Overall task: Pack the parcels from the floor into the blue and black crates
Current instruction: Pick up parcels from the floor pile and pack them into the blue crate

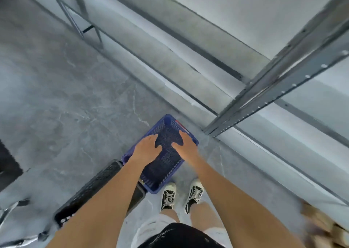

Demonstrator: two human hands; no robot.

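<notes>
An empty blue mesh crate [164, 169] is in front of my feet, its near left corner over the black crate [94, 189] beside it. My left hand [146, 150] grips the blue crate's left long rim with the thumb inside. On the right long rim, my right hand [187, 143] holds the same way. Whether the blue crate rests on the floor or is lifted I cannot tell. My left forearm hides much of the black crate. Blurred brown parcels [321, 227] lie on the floor at the bottom right.
A grey metal shelving rack [273, 89] runs along the right, one upright landing just right of the blue crate. A second rack frame [75, 21] stands far left. A dark mat [7, 166] and a blurred metallic object [11, 210] sit at the left edge on grey floor.
</notes>
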